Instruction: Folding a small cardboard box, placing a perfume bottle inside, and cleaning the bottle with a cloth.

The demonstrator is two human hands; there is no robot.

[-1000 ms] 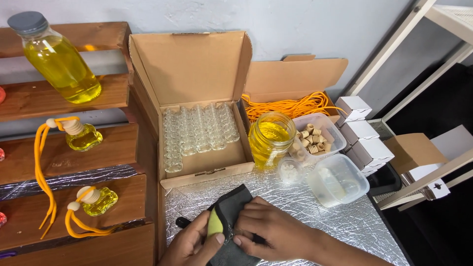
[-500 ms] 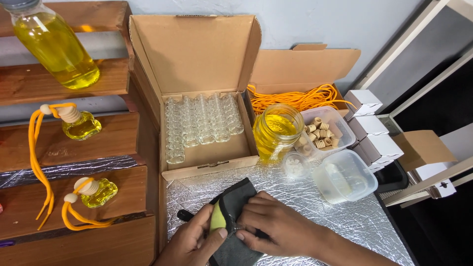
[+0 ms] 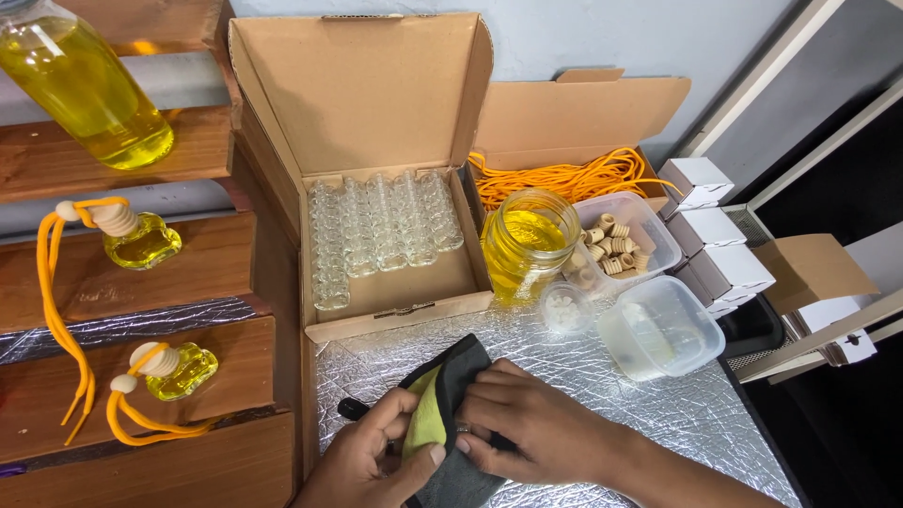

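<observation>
Silver foil-covered worktop (image 3: 602,414) below, wooden stepped shelves (image 3: 141,282) to the left. Open cardboard box (image 3: 376,188) at the back, lid upright, packed with rows of small empty glass bottles (image 3: 376,230). Second cardboard box (image 3: 578,127) beside it with a tangle of orange cord (image 3: 564,179). Large bottle of yellow liquid (image 3: 85,89) on the top shelf. Glass jar of yellow liquid (image 3: 529,243) just right of the bottle box, touching a clear tub of wooden caps (image 3: 621,243). Empty clear plastic tub (image 3: 658,327) near it; small white cartons (image 3: 720,240) along the right edge. Two small filled bottles with orange cords (image 3: 141,240) on the lower shelves.

Near the front edge, right hand (image 3: 531,428) palm down, fingers curled and pressed onto a dark grey cloth with a yellow-green lining (image 3: 437,414). Left hand (image 3: 376,461) cupped under the cloth, thumb pinching its folded edge. Cloth bunched between both hands, low over the foil, lining showing in the fold
</observation>
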